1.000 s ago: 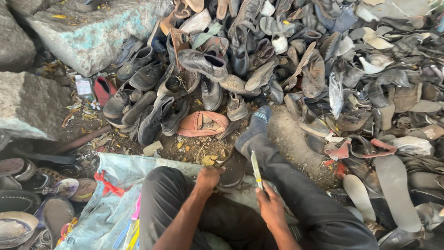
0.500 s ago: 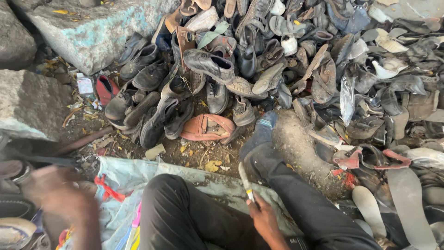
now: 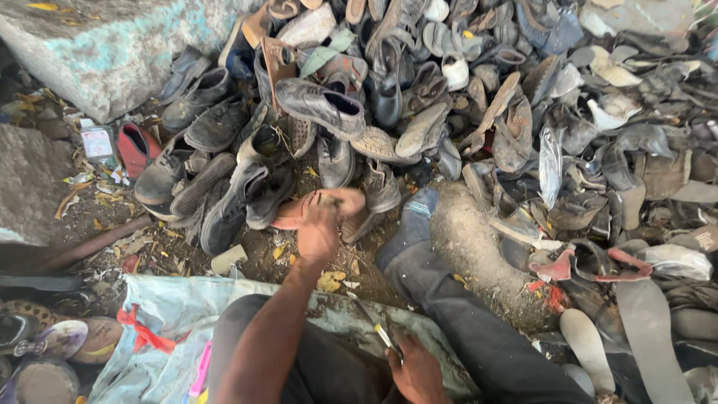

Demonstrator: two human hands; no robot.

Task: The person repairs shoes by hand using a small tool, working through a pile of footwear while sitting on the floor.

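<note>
The left hand (image 3: 318, 233) reaches forward and closes over the pink shoe (image 3: 314, 208) lying at the foot of the shoe heap (image 3: 479, 112); lower right, the right hand (image 3: 417, 372) grips a knife (image 3: 372, 323).

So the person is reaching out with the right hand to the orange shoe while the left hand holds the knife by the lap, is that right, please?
Not quite: the hands are swapped. In the head view the left hand reaches to the orange shoe, while the right hand holds the knife by the lap.
</note>
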